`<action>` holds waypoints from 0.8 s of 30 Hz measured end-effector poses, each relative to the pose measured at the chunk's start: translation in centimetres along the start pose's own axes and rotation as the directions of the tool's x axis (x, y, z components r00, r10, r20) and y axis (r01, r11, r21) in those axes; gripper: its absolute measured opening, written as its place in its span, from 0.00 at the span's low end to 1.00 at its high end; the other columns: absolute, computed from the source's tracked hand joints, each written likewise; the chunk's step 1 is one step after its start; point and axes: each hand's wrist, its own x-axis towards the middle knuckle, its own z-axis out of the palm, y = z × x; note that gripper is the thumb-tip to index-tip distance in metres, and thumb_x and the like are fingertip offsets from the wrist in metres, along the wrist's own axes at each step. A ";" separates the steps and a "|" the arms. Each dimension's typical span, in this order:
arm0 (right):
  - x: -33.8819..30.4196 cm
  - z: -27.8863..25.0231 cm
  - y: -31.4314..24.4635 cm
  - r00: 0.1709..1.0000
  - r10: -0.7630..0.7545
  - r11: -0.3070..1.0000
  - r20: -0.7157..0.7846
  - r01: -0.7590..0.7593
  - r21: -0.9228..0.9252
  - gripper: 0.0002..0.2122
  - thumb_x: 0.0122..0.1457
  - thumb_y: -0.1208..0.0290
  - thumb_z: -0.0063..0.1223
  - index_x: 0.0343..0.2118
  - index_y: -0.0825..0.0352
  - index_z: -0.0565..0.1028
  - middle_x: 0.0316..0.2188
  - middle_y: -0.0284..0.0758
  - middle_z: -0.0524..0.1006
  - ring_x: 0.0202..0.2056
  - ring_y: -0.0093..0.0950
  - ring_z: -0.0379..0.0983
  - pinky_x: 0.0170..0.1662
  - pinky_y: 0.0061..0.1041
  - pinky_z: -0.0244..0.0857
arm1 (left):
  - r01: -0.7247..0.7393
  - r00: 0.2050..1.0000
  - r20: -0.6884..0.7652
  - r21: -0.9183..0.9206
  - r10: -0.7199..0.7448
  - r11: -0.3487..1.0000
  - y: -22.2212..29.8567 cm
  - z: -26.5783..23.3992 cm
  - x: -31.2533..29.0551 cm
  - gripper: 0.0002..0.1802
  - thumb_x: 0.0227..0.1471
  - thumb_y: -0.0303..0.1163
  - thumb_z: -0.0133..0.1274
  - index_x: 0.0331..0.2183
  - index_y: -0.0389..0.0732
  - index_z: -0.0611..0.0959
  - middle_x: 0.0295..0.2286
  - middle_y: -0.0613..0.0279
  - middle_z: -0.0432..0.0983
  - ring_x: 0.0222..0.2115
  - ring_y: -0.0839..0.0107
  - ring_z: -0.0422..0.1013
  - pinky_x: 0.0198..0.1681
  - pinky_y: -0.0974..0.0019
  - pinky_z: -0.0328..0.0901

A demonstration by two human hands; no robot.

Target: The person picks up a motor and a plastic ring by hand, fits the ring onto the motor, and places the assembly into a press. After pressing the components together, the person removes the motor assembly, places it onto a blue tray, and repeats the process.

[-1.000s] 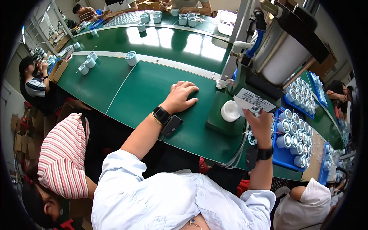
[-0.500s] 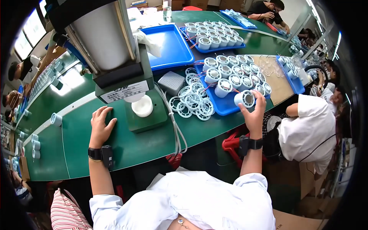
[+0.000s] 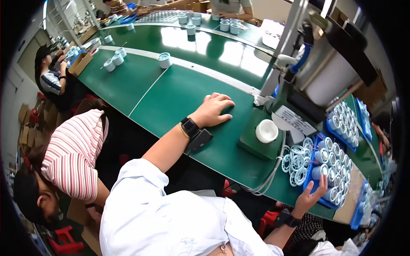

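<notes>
My left hand (image 3: pixel 215 112) lies on the green tabletop (image 3: pixel 192 85), fingers spread, with nothing in it. To its right stands a bench press (image 3: pixel 324 77) with a green base and a white round holder (image 3: pixel 267 131) on it. At the right, my right hand (image 3: pixel 311 197) is open, fingers stretched, at the near edge of a blue tray (image 3: pixel 308 181). Its fingertips come close to a pale blue cylindrical housing (image 3: pixel 320 172) in that tray; whether they touch cannot be told. Several similar housings with ring tops stand there in rows. Loose pale rings (image 3: pixel 297 162) lie between press and tray.
Grey cables (image 3: pixel 269 181) hang over the table's near edge. A second full tray (image 3: pixel 341 126) stands farther right. Single housings (image 3: pixel 164 60) stand along a pale rail. A person in a striped shirt (image 3: pixel 77 153) bends down at left; others sit across the table.
The view has swung left. My right hand held a housing above the tray's near edge; now its fingers are apart beside the housings in the tray. My left hand still rests on the table.
</notes>
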 end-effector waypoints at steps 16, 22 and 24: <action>-1.1 2.3 -0.9 0.997 -0.065 0.997 0.035 0.063 0.050 0.06 0.58 0.80 0.46 0.38 0.71 0.72 0.42 0.42 0.72 0.45 0.37 0.66 0.50 0.34 0.60 | 0.049 0.998 0.045 -0.155 -0.043 0.987 -2.8 -1.0 -0.2 0.15 0.48 0.37 0.58 0.40 0.47 0.77 0.49 0.62 0.69 0.53 0.59 0.60 0.58 0.54 0.52; -0.7 2.6 -1.5 0.993 -0.095 0.993 0.070 0.089 0.083 0.05 0.57 0.81 0.47 0.36 0.71 0.73 0.38 0.40 0.73 0.42 0.36 0.67 0.47 0.33 0.62 | 0.021 0.998 0.059 -0.092 -0.016 0.996 -3.2 -1.3 -0.5 0.17 0.48 0.38 0.58 0.41 0.47 0.75 0.49 0.62 0.68 0.54 0.59 0.59 0.59 0.54 0.52; -0.7 2.5 -1.8 0.993 -0.097 0.993 0.068 0.091 0.075 0.05 0.57 0.81 0.47 0.36 0.71 0.73 0.38 0.40 0.73 0.42 0.36 0.67 0.47 0.33 0.62 | 0.023 0.998 0.054 -0.097 -0.017 0.995 -3.3 -1.2 -0.4 0.17 0.48 0.38 0.57 0.41 0.47 0.76 0.49 0.62 0.69 0.54 0.59 0.59 0.59 0.54 0.51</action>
